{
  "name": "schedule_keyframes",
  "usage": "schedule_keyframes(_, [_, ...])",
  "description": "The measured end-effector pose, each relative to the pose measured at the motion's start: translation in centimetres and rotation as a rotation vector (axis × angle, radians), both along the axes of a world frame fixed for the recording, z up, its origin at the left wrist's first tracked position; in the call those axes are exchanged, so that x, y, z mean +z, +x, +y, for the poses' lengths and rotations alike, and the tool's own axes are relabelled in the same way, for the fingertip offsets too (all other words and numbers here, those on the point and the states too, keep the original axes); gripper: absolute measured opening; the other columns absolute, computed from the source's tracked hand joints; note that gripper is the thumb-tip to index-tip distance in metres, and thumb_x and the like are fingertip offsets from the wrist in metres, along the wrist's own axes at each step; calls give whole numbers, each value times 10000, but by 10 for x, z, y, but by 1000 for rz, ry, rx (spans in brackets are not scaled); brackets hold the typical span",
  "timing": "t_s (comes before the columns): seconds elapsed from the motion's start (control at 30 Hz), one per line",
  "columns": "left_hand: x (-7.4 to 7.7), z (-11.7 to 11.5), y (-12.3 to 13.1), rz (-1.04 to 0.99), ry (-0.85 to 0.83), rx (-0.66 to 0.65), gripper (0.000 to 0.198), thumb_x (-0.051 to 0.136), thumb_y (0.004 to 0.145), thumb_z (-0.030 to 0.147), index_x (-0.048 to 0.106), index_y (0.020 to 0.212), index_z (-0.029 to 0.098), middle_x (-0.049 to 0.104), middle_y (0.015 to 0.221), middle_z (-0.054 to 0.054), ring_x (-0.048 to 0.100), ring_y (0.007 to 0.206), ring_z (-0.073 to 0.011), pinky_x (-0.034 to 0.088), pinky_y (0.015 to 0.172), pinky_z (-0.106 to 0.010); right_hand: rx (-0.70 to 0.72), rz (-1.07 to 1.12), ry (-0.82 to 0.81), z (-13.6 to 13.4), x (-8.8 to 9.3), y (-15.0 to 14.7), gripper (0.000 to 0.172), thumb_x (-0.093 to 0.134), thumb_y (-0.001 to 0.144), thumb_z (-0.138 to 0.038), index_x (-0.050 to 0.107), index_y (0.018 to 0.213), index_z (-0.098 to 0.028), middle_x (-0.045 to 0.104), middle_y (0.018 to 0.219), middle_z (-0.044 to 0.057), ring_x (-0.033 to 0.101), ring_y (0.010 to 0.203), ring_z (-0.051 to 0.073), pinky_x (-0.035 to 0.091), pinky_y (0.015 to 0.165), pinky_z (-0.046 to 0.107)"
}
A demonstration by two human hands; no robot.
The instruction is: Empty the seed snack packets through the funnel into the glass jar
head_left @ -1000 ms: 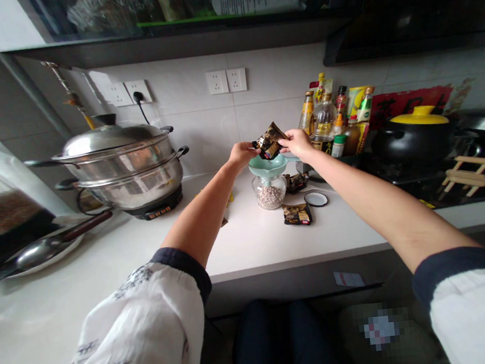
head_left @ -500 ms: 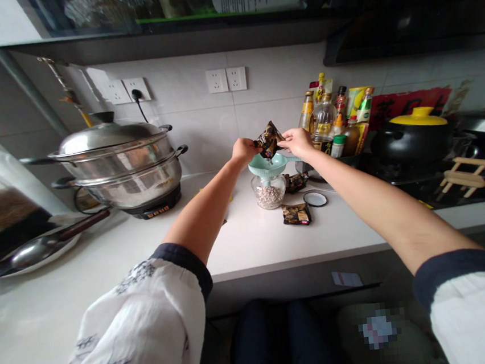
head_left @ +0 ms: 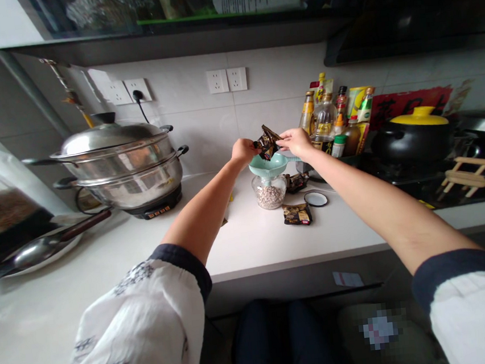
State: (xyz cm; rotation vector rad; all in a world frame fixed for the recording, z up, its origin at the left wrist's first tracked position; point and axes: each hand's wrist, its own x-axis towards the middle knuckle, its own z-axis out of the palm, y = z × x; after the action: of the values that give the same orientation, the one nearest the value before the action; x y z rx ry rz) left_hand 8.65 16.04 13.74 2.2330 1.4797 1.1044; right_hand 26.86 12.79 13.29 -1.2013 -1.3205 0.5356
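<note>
Between my two hands a small black and gold foil packet (head_left: 268, 143) is held tilted over a pale green funnel (head_left: 267, 167). My left hand (head_left: 244, 149) pinches its left side, and my right hand (head_left: 296, 141) pinches the right side. The funnel sits in the mouth of a clear jar (head_left: 270, 195), partly filled with small pale speckled pieces. In front of the jar lies another black and gold packet (head_left: 297, 214), beside a round jar lid (head_left: 316, 199). More dark packaging (head_left: 297, 182) lies behind, just right of the jar.
A steel steamer (head_left: 125, 164) on an electric base stands at the left, near a ladle (head_left: 35, 252) on a plate. Sauce bottles (head_left: 326, 114) crowd the back right. A black pot with yellow lid (head_left: 414, 137) and a small wooden stool-shaped rack (head_left: 467, 176) are farther right.
The packet has tipped and changed shape slightly between my fingers. Small bits seen falling beneath it earlier no longer show. Both hands stay nearly in place above the funnel.
</note>
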Motion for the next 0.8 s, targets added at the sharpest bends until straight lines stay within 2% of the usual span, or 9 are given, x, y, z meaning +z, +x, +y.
schedule_keyframes(0.3, [2, -1, -3, 17, 9, 61, 170, 669, 637, 264, 673, 673, 99, 512, 571, 12, 470, 651, -120, 330, 594, -224, -85, 5, -3, -6, 5, 4, 86, 659, 740, -62, 678, 789, -130, 681, 738, 11, 609, 550, 85, 597, 654, 282])
schedule_keyframes(0.47, [3, -3, 0, 56, 4, 15, 202, 660, 638, 265, 688, 721, 83, 558, 611, -1, 494, 674, -125, 337, 613, -217, -75, -51, -26, -10, 5, -1, 94, 658, 748, -83, 700, 818, -129, 702, 785, 33, 618, 562, 95, 589, 655, 292])
schedule_keyframes(0.67, [6, -4, -3, 142, 28, 32, 234, 632, 674, 275, 700, 757, 68, 573, 637, -13, 498, 681, -130, 338, 616, -221, -163, -94, 8, -4, 1, 8, 125, 659, 737, -140, 722, 843, -125, 722, 813, 49, 659, 660, 145, 574, 657, 301])
schedule_keyframes(0.8, [8, -8, 1, 169, 48, 13, 212, 619, 688, 244, 699, 762, 63, 563, 626, -10, 469, 651, -115, 332, 611, -230, -145, -165, 29, -1, -3, 5, 150, 677, 713, -195, 738, 840, -144, 734, 810, 50, 684, 737, 191, 569, 707, 329])
